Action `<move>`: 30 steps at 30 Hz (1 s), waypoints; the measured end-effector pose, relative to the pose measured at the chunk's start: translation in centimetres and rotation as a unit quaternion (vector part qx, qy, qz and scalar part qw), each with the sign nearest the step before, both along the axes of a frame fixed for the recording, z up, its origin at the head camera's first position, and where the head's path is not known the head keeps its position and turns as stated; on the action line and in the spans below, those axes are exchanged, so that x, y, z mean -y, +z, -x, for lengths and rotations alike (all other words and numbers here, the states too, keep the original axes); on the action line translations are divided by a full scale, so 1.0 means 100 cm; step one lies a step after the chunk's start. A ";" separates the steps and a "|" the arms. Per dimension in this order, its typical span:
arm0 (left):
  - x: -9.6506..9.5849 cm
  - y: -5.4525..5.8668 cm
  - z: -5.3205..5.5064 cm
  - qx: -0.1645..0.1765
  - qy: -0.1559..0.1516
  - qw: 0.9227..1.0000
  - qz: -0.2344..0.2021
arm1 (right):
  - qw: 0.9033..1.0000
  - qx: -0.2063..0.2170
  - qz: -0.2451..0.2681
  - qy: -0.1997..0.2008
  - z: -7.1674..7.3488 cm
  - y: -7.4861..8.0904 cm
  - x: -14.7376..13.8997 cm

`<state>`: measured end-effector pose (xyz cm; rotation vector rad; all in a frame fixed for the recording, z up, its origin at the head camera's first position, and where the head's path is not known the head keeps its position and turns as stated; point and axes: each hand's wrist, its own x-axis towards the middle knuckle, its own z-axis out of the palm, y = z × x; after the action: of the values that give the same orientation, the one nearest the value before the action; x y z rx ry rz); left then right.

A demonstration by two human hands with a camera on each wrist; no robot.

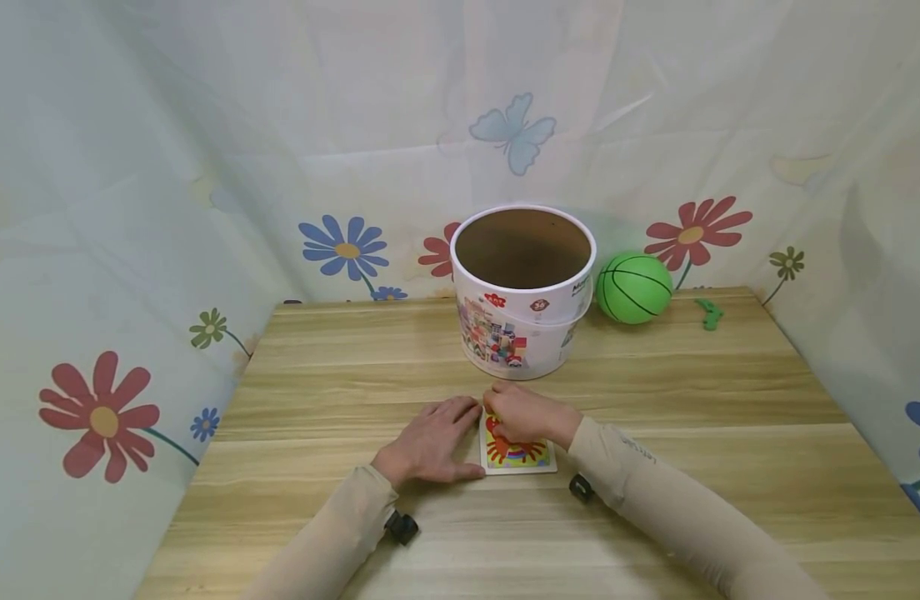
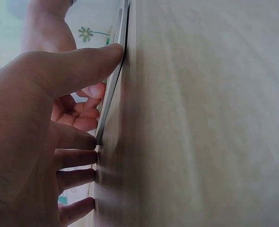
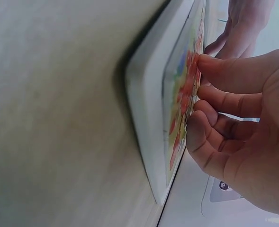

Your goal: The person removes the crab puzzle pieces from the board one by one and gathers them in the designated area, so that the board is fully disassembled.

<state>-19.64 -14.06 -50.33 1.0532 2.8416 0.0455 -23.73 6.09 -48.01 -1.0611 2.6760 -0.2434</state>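
Note:
A square board (image 1: 520, 469) with a white rim and a red crab picture on yellow lies flat on the table. My left hand (image 1: 439, 442) spreads along its left side, thumb at the lower left corner and index fingertip at the upper part of that edge. My right hand (image 1: 527, 414) is over the board's upper part and covers much of the picture. In the right wrist view its thumb (image 3: 234, 73) and bent fingers (image 3: 203, 137) meet the picture's surface. I cannot tell whether a piece is pinched between these fingertips.
A white bucket (image 1: 516, 350) with a handle and printed sides stands just behind the board. To its right sit a green ball (image 1: 634, 288) with black lines and a small green toy (image 1: 708, 314). A flower-printed curtain (image 1: 400, 175) encloses the wooden table (image 1: 332, 375).

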 end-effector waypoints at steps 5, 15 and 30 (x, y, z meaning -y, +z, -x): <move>-0.001 -0.001 -0.001 0.004 0.000 1.000 0.000 | 1.000 0.002 -0.002 -0.003 -0.001 0.000 0.000; 0.000 0.000 -0.001 0.006 0.003 1.000 0.007 | 1.000 0.008 -0.003 -0.015 0.000 0.002 0.006; -0.001 0.001 0.002 0.003 -0.003 1.000 -0.001 | 0.996 0.071 -0.026 -0.040 0.011 0.004 0.008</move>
<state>-19.80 -14.01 -50.21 1.0613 2.8328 0.0513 -24.79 5.32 -47.65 -0.8886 2.5861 -0.2529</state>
